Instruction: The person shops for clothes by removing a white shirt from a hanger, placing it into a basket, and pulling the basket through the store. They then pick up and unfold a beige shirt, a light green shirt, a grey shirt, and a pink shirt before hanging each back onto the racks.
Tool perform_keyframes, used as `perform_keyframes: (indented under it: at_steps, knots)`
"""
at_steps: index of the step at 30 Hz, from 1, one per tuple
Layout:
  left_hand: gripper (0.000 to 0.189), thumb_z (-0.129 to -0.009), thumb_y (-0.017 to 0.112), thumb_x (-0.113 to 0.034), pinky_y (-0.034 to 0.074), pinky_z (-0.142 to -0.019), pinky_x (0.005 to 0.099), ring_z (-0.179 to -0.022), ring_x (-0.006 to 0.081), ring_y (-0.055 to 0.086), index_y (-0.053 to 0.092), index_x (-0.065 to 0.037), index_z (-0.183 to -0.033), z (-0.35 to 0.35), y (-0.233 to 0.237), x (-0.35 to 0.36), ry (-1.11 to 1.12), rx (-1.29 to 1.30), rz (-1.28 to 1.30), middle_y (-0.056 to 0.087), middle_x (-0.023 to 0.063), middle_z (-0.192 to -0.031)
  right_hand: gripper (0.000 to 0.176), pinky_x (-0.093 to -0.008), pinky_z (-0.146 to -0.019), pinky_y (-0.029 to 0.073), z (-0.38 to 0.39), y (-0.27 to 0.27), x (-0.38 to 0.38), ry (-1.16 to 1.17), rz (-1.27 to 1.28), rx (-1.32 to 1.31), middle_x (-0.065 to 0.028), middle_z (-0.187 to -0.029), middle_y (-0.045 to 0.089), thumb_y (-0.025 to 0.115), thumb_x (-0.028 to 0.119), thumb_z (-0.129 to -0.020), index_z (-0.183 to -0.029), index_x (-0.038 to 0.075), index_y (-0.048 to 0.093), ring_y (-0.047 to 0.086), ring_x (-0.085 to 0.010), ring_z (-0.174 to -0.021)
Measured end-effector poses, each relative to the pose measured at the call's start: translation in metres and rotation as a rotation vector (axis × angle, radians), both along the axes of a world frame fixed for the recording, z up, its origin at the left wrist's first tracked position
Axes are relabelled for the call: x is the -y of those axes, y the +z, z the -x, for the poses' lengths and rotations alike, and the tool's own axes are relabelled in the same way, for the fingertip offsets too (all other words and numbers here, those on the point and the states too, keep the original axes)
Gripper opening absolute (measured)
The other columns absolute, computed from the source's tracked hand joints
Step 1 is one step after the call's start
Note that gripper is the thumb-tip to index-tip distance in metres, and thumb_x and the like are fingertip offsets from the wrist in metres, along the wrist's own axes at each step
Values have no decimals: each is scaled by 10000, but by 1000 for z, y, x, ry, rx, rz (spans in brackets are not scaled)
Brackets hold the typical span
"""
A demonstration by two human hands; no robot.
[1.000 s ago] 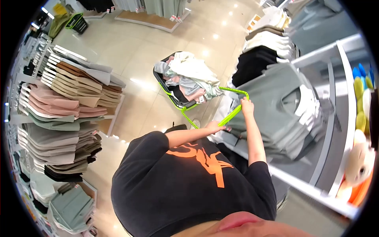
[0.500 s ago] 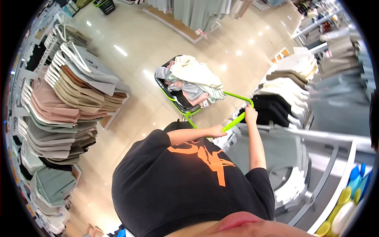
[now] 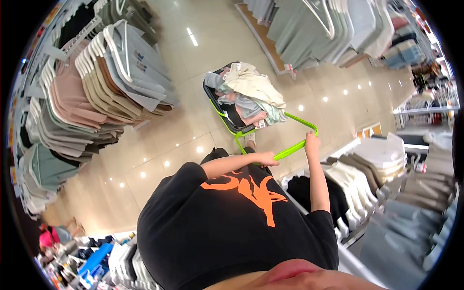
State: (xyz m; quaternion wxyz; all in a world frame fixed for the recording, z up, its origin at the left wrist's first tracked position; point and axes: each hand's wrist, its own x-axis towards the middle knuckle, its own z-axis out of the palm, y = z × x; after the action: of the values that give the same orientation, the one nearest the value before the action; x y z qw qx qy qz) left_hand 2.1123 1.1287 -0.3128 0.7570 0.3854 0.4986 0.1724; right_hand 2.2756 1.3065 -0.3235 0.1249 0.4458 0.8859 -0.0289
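My left hand (image 3: 265,158) is closed around the near-left end of a bright green handle (image 3: 292,150). My right hand (image 3: 312,140) grips the same handle at its right end. The handle's green side bars run to a black and green shopping basket (image 3: 216,102) that stands on the floor ahead of me. Heaped above its rim are clothes: a cream garment (image 3: 254,83) on top, with grey, pink, black and pale green pieces (image 3: 248,107) under it. Price tags hang from some of them. The basket's bottom is hidden.
Racks of hanging shirts (image 3: 108,77) line the left side. Another clothes rack (image 3: 309,38) stands ahead on a low platform. Close on my right is a rack of black and white garments (image 3: 333,191). A person in pink (image 3: 48,238) is at the lower left. Tiled floor (image 3: 193,130) runs between.
My view has swung and moved along the aisle; the right-hand rack shifted down and the far rack came nearer. The basket and both hands sit slightly farther right, the grip unchanged.
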Motion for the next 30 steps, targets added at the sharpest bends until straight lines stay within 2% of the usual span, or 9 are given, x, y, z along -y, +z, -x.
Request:
perform_keyframes:
  at_steps: [3, 7, 11, 12, 17, 21, 25, 27, 30]
  knots:
    - [363, -783, 542, -323, 361, -359, 265, -359, 113, 416, 506, -28, -575, 43, 10, -33, 30, 26, 2, 466, 17, -459, 73, -363, -527, 490, 39, -15, -39, 102, -13, -79, -100, -819, 551, 488, 57, -731, -727, 59, 561, 602, -282, -650]
    - [374, -773, 546, -360, 353, -367, 257, -353, 122, 422, 505, -35, -594, 85, 2, -37, 64, 24, -71, 452, 11, -440, 99, -377, -508, 498, 93, -18, -53, 204, -15, 200, -79, -796, 579, 509, 70, -732, -759, 82, 603, 616, -261, -651]
    - [345, -748, 580, -338, 347, -377, 263, -374, 121, 421, 512, -43, -583, 132, -7, -57, 180, -55, 41, 459, 17, -453, 114, -428, -458, 504, 167, -26, -87, 313, 28, 392, -81, -779, 625, 551, 82, -710, -767, 77, 649, 628, -262, -637]
    - [345, -747, 580, -341, 358, -395, 271, -400, 129, 438, 516, -37, -598, 123, -7, -28, 136, -31, 58, 471, 26, -471, 114, -443, -442, 503, 155, -11, -55, 279, 88, 467, -85, -781, 634, 567, 85, -698, -764, 70, 659, 629, -264, -632]
    - [332, -720, 607, -329, 398, -507, 293, -498, 168, 494, 549, -19, -617, 164, -43, -33, 356, -176, 8, 518, 51, -524, 119, -422, -356, 474, 240, -15, -84, 481, 199, 592, -121, -728, 638, 543, 82, -709, -721, 52, 658, 632, -274, -601]
    - [337, -705, 618, -341, 408, -560, 308, -546, 193, 527, 574, -17, -626, 188, -12, -10, 360, -190, 4, 561, 64, -568, 128, -427, -344, 483, 242, -25, -63, 630, 237, 590, -100, -739, 645, 582, 108, -688, -762, 47, 667, 629, -275, -588]
    - [347, -693, 618, -355, 429, -629, 341, -652, 256, 579, 627, -18, -771, 228, -15, -8, 330, -335, 29, 615, 129, -709, 132, -427, -354, 486, 286, -50, -68, 717, 327, 658, -103, -750, 646, 575, 111, -691, -762, 51, 668, 633, -270, -604]
    - [327, -684, 612, -323, 437, -636, 346, -680, 266, 589, 631, -30, -830, 228, -19, 9, 310, -357, -28, 621, 150, -751, 131, -418, -363, 489, 276, -39, -48, 690, 381, 687, -103, -749, 647, 570, 107, -691, -761, 58, 669, 635, -267, -608]
    - [305, -674, 600, -278, 445, -631, 354, -702, 277, 593, 624, -51, -878, 255, -42, 19, 322, -401, -50, 621, 165, -786, 128, -352, -576, 512, 304, -39, -45, 670, 376, 637, -101, -783, 643, 596, 147, -684, -770, 78, 659, 637, -237, -718]
